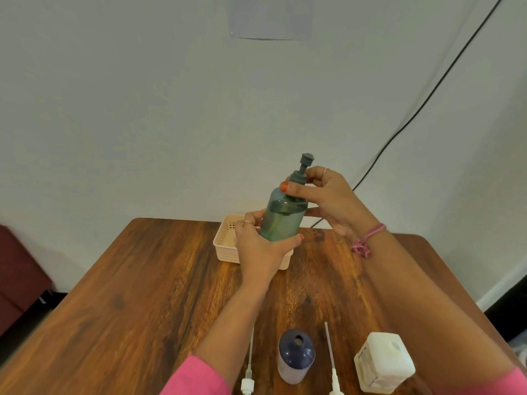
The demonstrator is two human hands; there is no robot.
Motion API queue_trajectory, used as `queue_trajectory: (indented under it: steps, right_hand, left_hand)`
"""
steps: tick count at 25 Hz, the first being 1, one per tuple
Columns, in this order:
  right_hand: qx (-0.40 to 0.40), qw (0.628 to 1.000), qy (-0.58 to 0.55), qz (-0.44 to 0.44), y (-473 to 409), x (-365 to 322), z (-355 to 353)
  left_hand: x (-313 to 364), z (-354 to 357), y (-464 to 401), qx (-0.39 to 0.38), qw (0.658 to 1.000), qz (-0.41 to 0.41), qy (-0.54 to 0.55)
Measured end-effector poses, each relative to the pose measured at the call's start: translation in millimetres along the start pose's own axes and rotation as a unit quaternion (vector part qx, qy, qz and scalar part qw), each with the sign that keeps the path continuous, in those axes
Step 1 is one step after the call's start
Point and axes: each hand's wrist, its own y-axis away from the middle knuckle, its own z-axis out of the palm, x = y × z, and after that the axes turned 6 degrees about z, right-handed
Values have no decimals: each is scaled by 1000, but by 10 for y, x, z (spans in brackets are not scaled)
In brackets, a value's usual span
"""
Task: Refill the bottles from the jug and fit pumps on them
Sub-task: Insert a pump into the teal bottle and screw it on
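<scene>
A green bottle (281,220) is held up above the table, tilted slightly right. My left hand (261,248) grips its lower body. My right hand (328,198) pinches the green pump collar (296,178) at the bottle's neck; the pump head sticks up above the fingers. Near the front edge stands a dark blue bottle (296,356) with an open neck. Two white pumps with long tubes lie beside it, one on the left (249,363) and one on the right (332,366). A white square jug (383,362) stands at the front right, capped.
A beige slotted basket (225,242) sits at the back of the wooden table (128,295), partly behind my left hand. A black cable (427,95) runs down the white wall. A dark red cabinet (17,275) stands left of the table.
</scene>
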Motion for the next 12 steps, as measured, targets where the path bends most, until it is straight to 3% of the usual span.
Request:
queue_trajectory:
  steps: [3, 6, 8, 12]
  right_hand:
    - [22, 998, 55, -10, -17, 31, 68]
    - [-104, 994, 15, 24, -6, -70, -120]
    - [-127, 992, 1, 16, 1, -112, -196]
    - [26, 999, 32, -18, 10, -36, 6]
  left_hand:
    - [6, 12, 11, 1, 1000, -2, 6]
    - [7, 1, 8, -4, 1000, -11, 15]
    - [15, 5, 14, -7, 1000, -9, 14]
    - [45, 26, 22, -1, 1000, 6, -6]
